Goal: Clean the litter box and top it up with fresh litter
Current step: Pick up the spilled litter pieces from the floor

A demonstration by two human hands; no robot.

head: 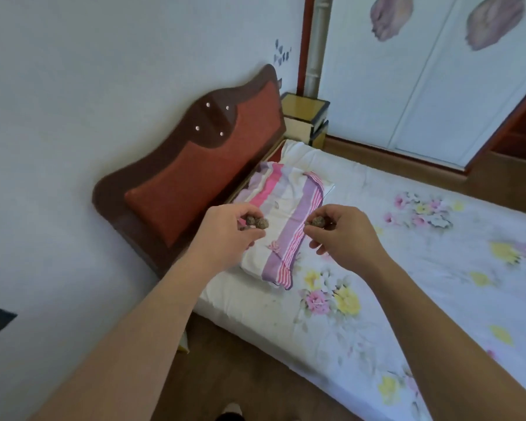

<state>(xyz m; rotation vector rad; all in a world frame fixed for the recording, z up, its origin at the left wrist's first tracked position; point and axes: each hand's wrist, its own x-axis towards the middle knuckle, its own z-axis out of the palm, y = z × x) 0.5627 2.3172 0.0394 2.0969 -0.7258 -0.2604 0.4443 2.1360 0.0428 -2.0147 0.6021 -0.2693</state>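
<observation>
My left hand (225,229) holds several brown, rough clumps (257,222) between its curled fingers, above the left part of a striped pillow (281,226). My right hand (343,230) pinches one similar brown clump (318,221) between thumb and fingertips, over the pillow's purple stripe. Both hands hover a short way apart above the bed. No litter box, scoop or litter bag is in view.
The bed has a floral sheet (407,268) and a dark red headboard (189,165) against the white wall. A yellow nightstand (304,120) stands behind the bed. White sliding wardrobe doors (422,86) fill the back right. Brown floor (225,375) lies beside the mattress.
</observation>
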